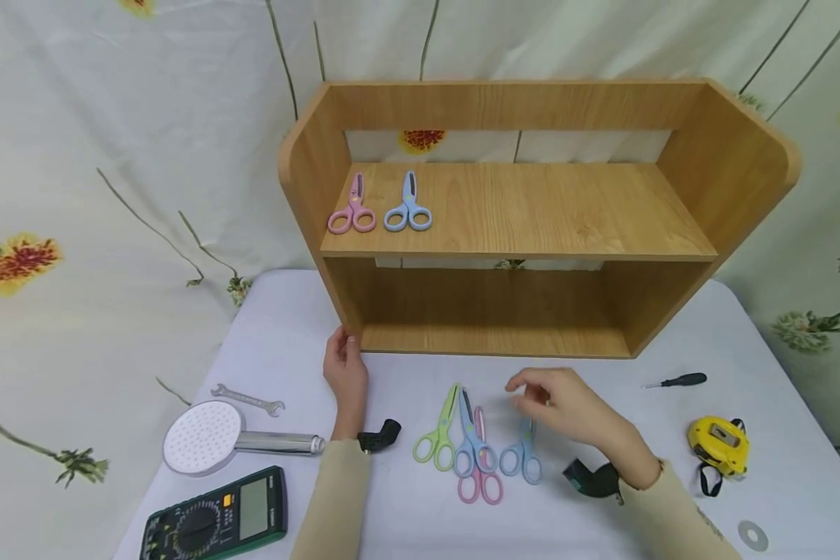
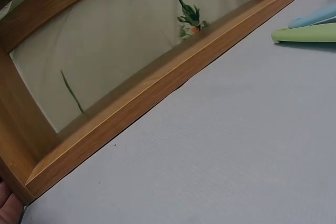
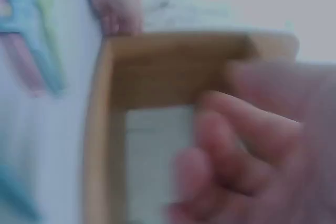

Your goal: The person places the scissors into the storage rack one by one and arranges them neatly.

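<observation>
The right hand (image 1: 560, 404), empty, fingers loosely bent, hangs at one o'clock of blue scissors (image 1: 525, 446) on the desk (image 1: 420, 529), long axis six-to-twelve, blades twelve-ward; the left hand (image 1: 347, 375), relaxed, touches the shelf (image 1: 532, 210) at seven o'clock.

1. The right hand (image 1: 567, 404) covers part of the blades of the blue scissors (image 1: 526, 449) nearest it; its fingers are blurred in the right wrist view.
2. Between the hands, a second blue pair (image 1: 473, 442) hides the middle of the pink scissors (image 1: 480, 424) under it.
3. Only a sliver of the left hand (image 1: 345, 373) enters its own wrist view; how its fingers meet the shelf unit (image 1: 518, 210) cannot be told.
4. Left of the left hand, the head view's bottom edge cuts the multimeter (image 1: 217, 517); its dial lettering is too small to read.
</observation>
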### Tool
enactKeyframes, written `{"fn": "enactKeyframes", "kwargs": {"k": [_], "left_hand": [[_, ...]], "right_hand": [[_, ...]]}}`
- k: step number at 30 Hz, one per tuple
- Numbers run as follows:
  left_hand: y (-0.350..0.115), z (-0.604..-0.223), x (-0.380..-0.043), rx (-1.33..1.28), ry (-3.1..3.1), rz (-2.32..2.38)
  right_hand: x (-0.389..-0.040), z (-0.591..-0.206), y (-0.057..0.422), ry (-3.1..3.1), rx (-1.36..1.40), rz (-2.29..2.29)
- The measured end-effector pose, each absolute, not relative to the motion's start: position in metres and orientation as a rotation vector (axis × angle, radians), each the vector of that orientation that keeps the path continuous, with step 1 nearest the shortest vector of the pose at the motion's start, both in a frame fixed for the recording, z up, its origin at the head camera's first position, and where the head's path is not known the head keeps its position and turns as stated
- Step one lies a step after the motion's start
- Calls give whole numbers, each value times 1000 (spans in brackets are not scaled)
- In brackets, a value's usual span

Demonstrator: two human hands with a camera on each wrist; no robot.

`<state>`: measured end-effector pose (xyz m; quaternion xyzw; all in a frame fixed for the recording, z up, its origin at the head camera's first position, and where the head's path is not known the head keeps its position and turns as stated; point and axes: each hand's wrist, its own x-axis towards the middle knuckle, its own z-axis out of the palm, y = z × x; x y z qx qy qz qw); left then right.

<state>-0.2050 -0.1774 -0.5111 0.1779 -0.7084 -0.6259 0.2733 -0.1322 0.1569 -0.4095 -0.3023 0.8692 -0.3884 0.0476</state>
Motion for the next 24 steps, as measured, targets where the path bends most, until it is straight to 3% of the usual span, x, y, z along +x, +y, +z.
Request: {"fn": "enactKeyframes", "kwargs": {"k": [10, 24], "left_hand": [[-176, -511, -204, 501, -1915, -1698], [-177, -512, -203, 467, -1921, -1668]], "right_hand": [[-112, -452, 185, 2242, -705, -976], [-102, -469, 154, 2689, -529, -737]]}}
